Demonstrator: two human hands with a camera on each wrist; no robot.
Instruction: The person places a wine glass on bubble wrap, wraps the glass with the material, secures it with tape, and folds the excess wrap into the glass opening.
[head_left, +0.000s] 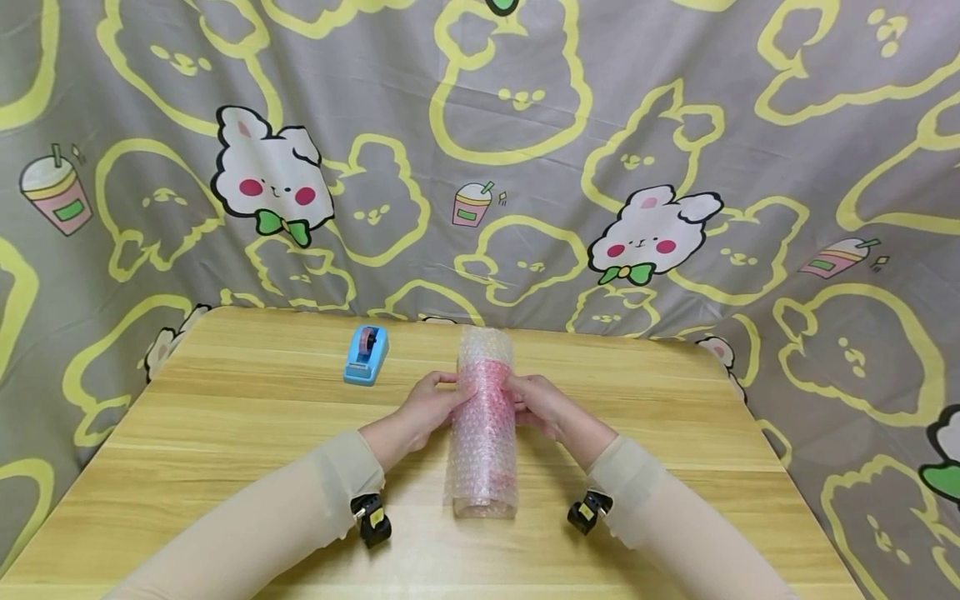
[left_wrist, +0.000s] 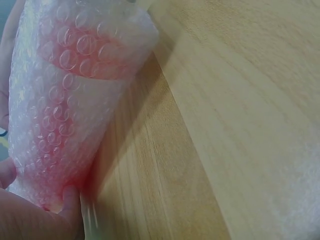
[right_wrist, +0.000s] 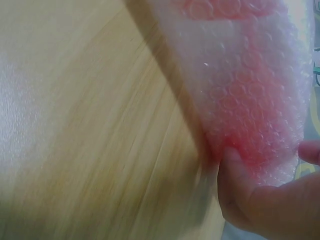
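A long roll of bubble wrap [head_left: 483, 450] lies on the table, pointing away from me, with something pink and red showing through its layers. From the left side my left hand [head_left: 427, 410] holds the roll around its middle, thumb on the wrap. My right hand [head_left: 551, 410] grips it opposite, at about the same height. In the left wrist view, the left thumb and a finger press against the bubble wrap [left_wrist: 60, 115]. The right wrist view has the right hand [right_wrist: 270, 200] at the wrap's reddish part. What the wrap encloses cannot be made out clearly.
A blue tape dispenser [head_left: 366, 357] with a roll of tape stands at the back left of the wooden table [head_left: 637, 533]. Behind the table and along its sides hangs a grey patterned curtain [head_left: 405, 108]. Both wrists carry small black cameras.
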